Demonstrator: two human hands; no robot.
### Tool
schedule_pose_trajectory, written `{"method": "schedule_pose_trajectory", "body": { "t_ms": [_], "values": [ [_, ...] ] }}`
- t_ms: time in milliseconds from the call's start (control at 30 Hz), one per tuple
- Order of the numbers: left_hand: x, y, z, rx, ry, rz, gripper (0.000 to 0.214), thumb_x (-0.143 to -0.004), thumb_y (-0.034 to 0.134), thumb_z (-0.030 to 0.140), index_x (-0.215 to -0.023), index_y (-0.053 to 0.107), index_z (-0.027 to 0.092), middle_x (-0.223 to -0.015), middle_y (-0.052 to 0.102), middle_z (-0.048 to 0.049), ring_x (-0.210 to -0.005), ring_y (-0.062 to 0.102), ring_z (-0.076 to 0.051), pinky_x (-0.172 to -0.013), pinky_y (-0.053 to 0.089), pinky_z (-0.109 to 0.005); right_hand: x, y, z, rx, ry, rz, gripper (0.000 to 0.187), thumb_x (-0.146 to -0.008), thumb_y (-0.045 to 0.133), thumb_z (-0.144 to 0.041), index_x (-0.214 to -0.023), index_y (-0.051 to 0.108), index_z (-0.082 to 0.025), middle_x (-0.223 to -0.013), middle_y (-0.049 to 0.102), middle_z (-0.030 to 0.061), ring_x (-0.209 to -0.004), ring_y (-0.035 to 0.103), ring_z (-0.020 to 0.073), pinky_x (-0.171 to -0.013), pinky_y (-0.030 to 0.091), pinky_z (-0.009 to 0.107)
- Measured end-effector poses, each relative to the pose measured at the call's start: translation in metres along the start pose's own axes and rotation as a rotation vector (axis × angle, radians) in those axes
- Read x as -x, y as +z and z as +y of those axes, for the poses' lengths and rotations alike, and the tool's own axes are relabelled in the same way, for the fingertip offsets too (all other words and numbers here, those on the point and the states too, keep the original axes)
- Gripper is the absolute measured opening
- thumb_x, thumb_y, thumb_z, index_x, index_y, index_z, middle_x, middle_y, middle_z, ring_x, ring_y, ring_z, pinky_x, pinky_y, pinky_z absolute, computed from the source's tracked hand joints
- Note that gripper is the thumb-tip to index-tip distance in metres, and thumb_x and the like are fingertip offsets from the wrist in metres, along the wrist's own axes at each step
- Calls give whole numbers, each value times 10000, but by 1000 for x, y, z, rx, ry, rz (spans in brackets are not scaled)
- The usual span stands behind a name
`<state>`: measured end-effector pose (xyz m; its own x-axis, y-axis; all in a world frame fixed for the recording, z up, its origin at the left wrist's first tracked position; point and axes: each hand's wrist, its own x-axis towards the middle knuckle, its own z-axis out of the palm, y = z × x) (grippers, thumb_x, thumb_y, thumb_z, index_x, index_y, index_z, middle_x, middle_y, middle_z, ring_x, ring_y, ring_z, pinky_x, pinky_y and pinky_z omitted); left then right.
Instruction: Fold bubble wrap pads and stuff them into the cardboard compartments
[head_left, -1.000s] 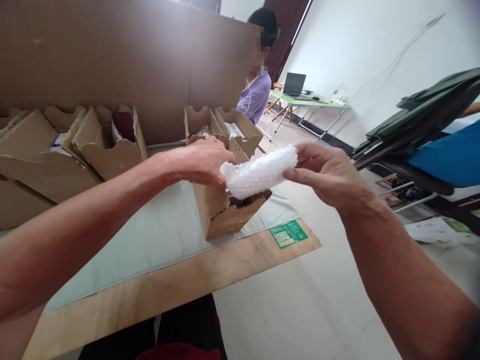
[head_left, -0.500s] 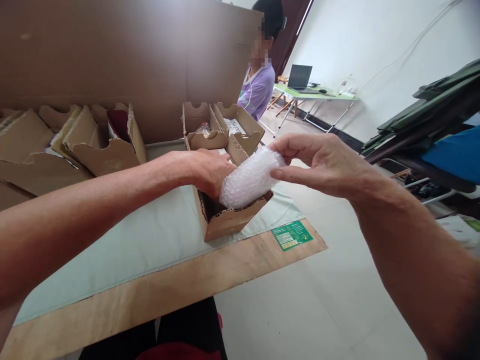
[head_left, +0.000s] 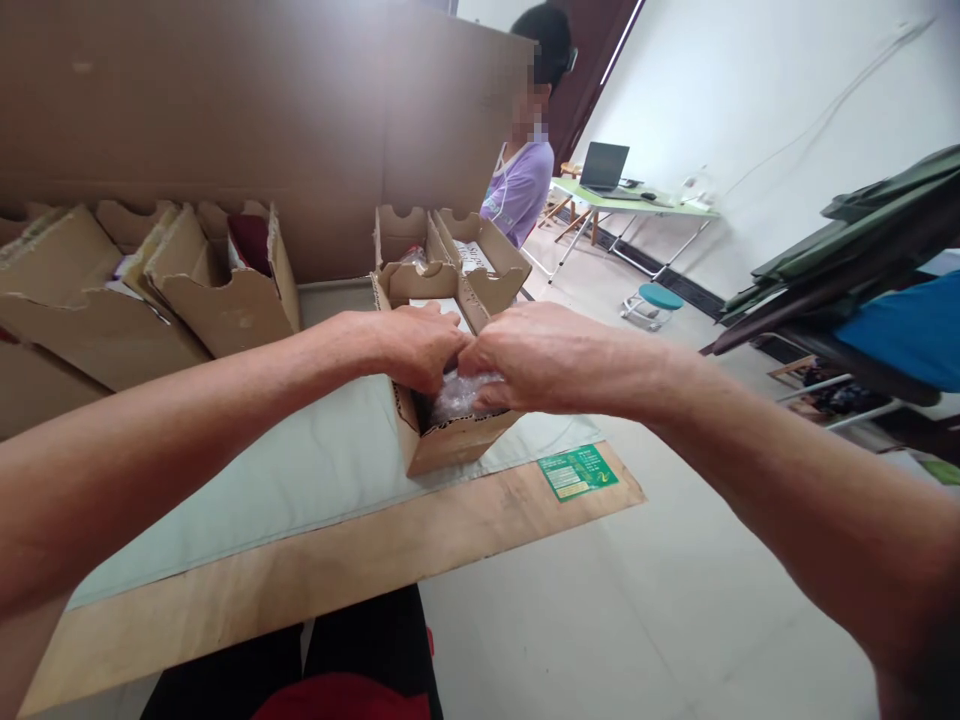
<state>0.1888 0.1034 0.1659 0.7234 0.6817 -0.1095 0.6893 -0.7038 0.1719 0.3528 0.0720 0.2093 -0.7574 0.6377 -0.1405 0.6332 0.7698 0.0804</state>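
Note:
A narrow open cardboard box (head_left: 454,450) stands near the front of the cloth-covered table. Low inside its near end is a bubble-wrapped bundle (head_left: 454,397), partly covered by my hands. My right hand (head_left: 525,355) reaches in from the right, fingers curled down and closed on the wrap. My left hand (head_left: 422,347) is inside the box from the left, beside the bundle and against a white item (head_left: 435,305). Its fingers are bent; the tips and anything they grip are hidden. Both hands almost touch.
More cardboard boxes (head_left: 247,320) line the left, and two smaller ones (head_left: 487,262) stand just behind. A tall cardboard panel (head_left: 225,120) rises at the back. A person in a purple shirt (head_left: 525,185) is beyond it. The wooden table edge (head_left: 480,510) carries a green label (head_left: 579,474).
My right hand has moved left and down with the bubble-wrapped bundle, which now lies lower in the box. The left hand stays in the box. The view has shifted slightly.

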Motion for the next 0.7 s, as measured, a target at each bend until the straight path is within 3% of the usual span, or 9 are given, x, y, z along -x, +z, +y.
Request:
{"method": "schedule_pose_trajectory", "body": {
  "t_ms": [167, 267, 400, 533, 700],
  "values": [
    [-2, 5, -5, 37, -5, 49, 289, -671, 743, 341, -944, 755, 245, -994, 686, -90, -948, 542, -297, -825, 417, -384, 2, -14, -8, -125, -126, -147, 193, -799, 722, -99, -661, 650, -213, -565, 559, -56, -556, 428, 115, -598, 263, 310],
    [0, 4, -4, 22, 1, 32, 248, -715, 723, 346, -938, 753, 242, -978, 673, -101, -938, 537, -305, -819, 417, -396, 1, -14, 0, -230, -102, -220, 126, -813, 703, -114, -765, 652, -219, -610, 574, -61, -537, 435, 116, -554, 262, 304],
    [4, 0, 1, 0, -44, -16, 339, -702, 716, 287, -1037, 741, 241, -1042, 655, -97, -999, 535, -307, -843, 428, -382, -6, -1, 8, -240, -33, -295, 144, -812, 684, -111, -735, 620, -215, -606, 567, -52, -507, 435, 116, -527, 271, 311],
    [5, 0, 3, 27, -47, 18, 433, -676, 735, 312, -1095, 745, 205, -1105, 648, -136, -1008, 539, -343, -853, 446, -429, -6, 12, -4, -69, 1, -269, 151, -858, 641, -107, -804, 719, -225, -652, 637, -13, -530, 486, 144, -570, 308, 323],
    [4, 4, 4, -127, -31, -16, 440, -761, 688, 352, -1178, 710, 213, -1145, 653, -138, -1070, 534, -338, -853, 457, -406, 0, 14, -21, 306, 61, -162, 194, -823, 641, -45, -797, 756, -199, -725, 719, 60, -710, 638, 230, -772, 368, 389]
  ]
}}
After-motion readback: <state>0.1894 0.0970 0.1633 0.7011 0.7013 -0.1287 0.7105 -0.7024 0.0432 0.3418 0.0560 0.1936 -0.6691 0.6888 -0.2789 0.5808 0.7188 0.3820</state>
